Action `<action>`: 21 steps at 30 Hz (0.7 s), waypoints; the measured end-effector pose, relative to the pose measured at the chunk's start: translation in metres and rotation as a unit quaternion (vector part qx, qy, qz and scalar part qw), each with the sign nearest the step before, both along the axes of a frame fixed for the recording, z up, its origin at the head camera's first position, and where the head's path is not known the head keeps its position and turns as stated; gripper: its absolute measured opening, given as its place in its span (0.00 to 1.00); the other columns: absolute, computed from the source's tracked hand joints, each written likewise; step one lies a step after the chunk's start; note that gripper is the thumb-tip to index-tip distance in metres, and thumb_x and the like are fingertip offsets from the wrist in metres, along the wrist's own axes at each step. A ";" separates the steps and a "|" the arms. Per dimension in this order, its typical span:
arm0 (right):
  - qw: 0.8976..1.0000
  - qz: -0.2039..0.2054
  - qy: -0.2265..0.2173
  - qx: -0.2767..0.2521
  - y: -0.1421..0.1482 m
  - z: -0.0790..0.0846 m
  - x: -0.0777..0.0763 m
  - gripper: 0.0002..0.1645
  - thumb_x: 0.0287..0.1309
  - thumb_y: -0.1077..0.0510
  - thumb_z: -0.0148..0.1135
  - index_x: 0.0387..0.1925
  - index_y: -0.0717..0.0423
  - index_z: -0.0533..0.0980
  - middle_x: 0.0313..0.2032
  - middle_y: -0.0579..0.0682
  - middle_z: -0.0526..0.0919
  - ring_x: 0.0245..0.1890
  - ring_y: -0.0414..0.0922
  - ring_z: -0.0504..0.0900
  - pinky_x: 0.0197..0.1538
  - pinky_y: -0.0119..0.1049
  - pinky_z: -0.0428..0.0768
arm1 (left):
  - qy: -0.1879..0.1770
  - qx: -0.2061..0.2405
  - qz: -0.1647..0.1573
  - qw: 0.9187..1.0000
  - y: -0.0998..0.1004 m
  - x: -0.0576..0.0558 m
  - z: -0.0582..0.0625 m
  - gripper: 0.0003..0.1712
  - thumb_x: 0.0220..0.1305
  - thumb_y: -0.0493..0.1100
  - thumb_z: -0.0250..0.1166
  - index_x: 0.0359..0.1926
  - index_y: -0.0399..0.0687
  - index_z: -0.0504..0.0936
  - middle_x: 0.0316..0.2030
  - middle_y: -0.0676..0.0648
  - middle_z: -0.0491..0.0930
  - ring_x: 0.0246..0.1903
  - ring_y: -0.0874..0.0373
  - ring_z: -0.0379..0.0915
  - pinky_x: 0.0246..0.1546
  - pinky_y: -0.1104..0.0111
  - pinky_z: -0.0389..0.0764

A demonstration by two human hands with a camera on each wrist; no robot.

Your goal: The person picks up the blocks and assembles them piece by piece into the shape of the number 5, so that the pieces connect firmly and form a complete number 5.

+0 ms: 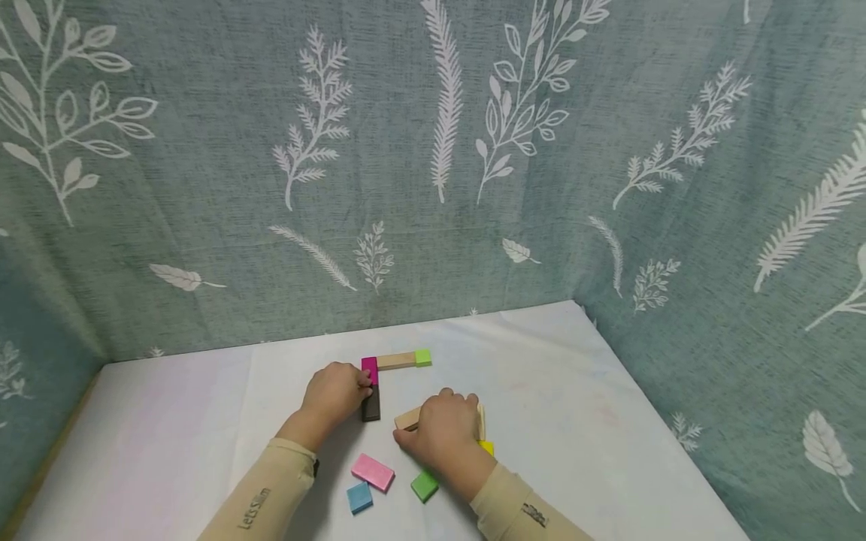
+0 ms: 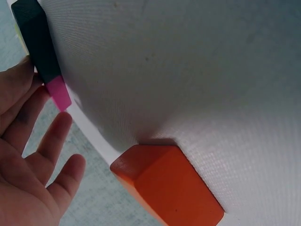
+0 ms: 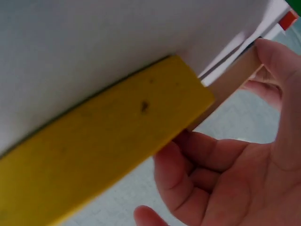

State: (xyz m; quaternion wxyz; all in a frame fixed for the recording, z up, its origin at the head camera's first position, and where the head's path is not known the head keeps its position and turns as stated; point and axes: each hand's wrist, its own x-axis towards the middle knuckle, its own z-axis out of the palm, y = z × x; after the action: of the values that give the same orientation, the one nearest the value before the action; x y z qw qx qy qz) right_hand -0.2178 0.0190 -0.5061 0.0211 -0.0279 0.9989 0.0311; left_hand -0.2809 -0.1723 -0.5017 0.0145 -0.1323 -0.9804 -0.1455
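My left hand (image 1: pixel 336 392) reaches to a magenta block (image 1: pixel 369 369) and a black block (image 1: pixel 371 404) lying end to end. Its thumb and a fingertip touch them along one side near their joint, while the other fingers (image 2: pixel 51 141) spread loosely in the left wrist view. With thumb and fingers at opposite ends, my right hand (image 1: pixel 449 428) grips a plain wooden block (image 3: pixel 235 75). A yellow block (image 3: pixel 108 127) lies close by its fingers, large in the right wrist view. In the head view my right hand hides part of the wooden block.
Beyond the magenta block, a wooden block (image 1: pixel 396 361) and a lime-green block (image 1: pixel 422 358) continue the row. Nearer lie a pink block (image 1: pixel 373 472), a blue block (image 1: pixel 360 498) and a green block (image 1: pixel 425 486). An orange block (image 2: pixel 174 183) shows in the left wrist view. Patterned curtains (image 1: pixel 406 150) surround the white table (image 1: pixel 575 421).
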 end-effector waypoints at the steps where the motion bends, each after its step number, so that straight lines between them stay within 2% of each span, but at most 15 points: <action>1: 1.000 0.000 0.002 0.000 -0.001 0.000 -0.001 0.50 0.42 0.13 0.56 0.30 0.56 0.84 0.29 0.52 0.76 0.32 0.51 0.79 0.54 0.56 0.75 | -0.002 0.001 0.002 1.000 0.000 0.000 0.001 0.08 0.60 0.46 0.74 0.40 0.50 0.93 0.43 0.47 0.90 0.46 0.47 0.86 0.48 0.52 0.85; 10: 1.000 -0.005 0.005 -0.007 -0.004 -0.002 -0.004 0.51 0.40 0.13 0.60 0.32 0.58 0.81 0.29 0.51 0.74 0.29 0.50 0.78 0.49 0.52 0.76 | -0.006 0.004 0.000 1.000 0.000 0.001 0.000 0.09 0.60 0.45 0.74 0.40 0.49 0.92 0.42 0.46 0.90 0.46 0.47 0.86 0.48 0.51 0.84; 14: 1.000 -0.001 0.012 -0.019 -0.004 -0.005 -0.004 0.51 0.40 0.14 0.61 0.35 0.58 0.80 0.29 0.51 0.74 0.31 0.50 0.78 0.47 0.52 0.77 | -0.008 0.005 0.002 1.000 -0.001 0.001 -0.001 0.09 0.60 0.45 0.74 0.40 0.49 0.92 0.42 0.46 0.90 0.46 0.47 0.86 0.48 0.52 0.85; 18: 0.999 0.002 0.010 -0.034 -0.004 -0.006 -0.004 0.51 0.41 0.14 0.61 0.39 0.58 0.80 0.33 0.52 0.77 0.38 0.51 0.79 0.51 0.55 0.76 | -0.008 0.006 0.000 1.000 -0.002 0.002 0.000 0.09 0.60 0.45 0.74 0.40 0.48 0.92 0.42 0.46 0.90 0.46 0.47 0.86 0.48 0.52 0.84; 21: 0.999 -0.001 -0.005 -0.045 -0.004 -0.006 -0.004 0.56 0.44 0.14 0.59 0.51 0.59 0.80 0.49 0.56 0.82 0.54 0.54 0.80 0.61 0.62 0.72 | -0.003 0.006 -0.002 1.000 -0.001 0.002 0.001 0.09 0.60 0.45 0.74 0.40 0.48 0.92 0.42 0.46 0.90 0.46 0.47 0.86 0.48 0.51 0.84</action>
State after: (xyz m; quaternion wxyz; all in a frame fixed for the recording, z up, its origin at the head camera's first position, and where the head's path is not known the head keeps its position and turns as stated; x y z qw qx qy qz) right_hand -0.2220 0.0150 -0.5122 0.0246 -0.0279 0.9992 -0.0145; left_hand -0.2790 -0.1737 -0.5004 0.0120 -0.1340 -0.9791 -0.1523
